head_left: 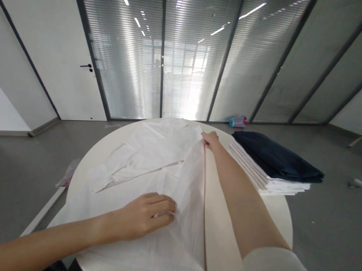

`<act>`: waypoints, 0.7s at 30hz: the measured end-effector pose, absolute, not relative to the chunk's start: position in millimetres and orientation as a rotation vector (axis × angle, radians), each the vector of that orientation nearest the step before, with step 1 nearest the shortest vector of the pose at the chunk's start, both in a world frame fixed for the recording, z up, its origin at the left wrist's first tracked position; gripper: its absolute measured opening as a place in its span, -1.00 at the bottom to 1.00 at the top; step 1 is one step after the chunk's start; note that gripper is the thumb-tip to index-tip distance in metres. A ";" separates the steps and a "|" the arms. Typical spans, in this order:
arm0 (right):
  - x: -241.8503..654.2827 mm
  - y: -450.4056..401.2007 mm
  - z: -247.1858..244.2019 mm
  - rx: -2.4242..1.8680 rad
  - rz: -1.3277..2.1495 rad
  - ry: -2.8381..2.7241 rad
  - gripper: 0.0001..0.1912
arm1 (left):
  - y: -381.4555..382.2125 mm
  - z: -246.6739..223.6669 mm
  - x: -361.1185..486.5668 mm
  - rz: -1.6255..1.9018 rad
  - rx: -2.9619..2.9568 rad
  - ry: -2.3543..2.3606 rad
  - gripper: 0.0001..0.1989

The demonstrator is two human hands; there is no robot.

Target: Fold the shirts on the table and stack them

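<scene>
A white garment point(162, 165) lies spread over the round white table point(219, 254), its near left part reaching the table's edge. My left hand point(149, 216) rests on the middle of the cloth, fingers curled and pinching a bit of it. At the far right corner of the garment, my right hand point(211, 140) is closed on the fabric's edge. The right side of the cloth runs in a straight fold from that corner toward me. Some creases cross its left half.
On the table's right side, a dark navy folded cloth point(275, 157) tops a stack of folded white cloths point(264, 180). Behind stand glass partitions and a door point(59, 48). A blue and red item point(238, 121) lies on the floor beyond the table.
</scene>
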State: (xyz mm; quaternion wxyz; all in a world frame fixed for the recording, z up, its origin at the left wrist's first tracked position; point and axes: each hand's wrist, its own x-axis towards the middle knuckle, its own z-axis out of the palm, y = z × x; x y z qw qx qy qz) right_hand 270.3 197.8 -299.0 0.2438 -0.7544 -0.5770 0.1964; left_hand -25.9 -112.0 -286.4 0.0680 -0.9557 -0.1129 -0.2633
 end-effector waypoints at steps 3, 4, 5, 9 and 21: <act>271.6 206.7 -301.6 -2.167 0.556 -1.470 -0.54 | -111.6 -298.3 -34.5 -0.818 -3.019 -0.364 -0.82; 272.9 207.6 -303.1 -2.187 0.546 -1.453 -0.55 | -110.9 -301.1 -35.6 -0.816 -3.056 -0.338 -0.81; 274.6 207.8 -304.2 -2.202 0.530 -1.445 -0.56 | -110.3 -303.8 -35.5 -0.821 -3.084 -0.301 -0.81; 286.4 203.6 -299.7 -2.251 0.412 -1.422 -0.52 | -112.2 -314.1 -23.9 -0.831 -3.154 -0.217 -0.76; 296.2 201.5 -265.0 -2.310 0.224 -1.529 -0.45 | -121.6 -298.6 10.3 -0.681 -3.043 0.079 -0.80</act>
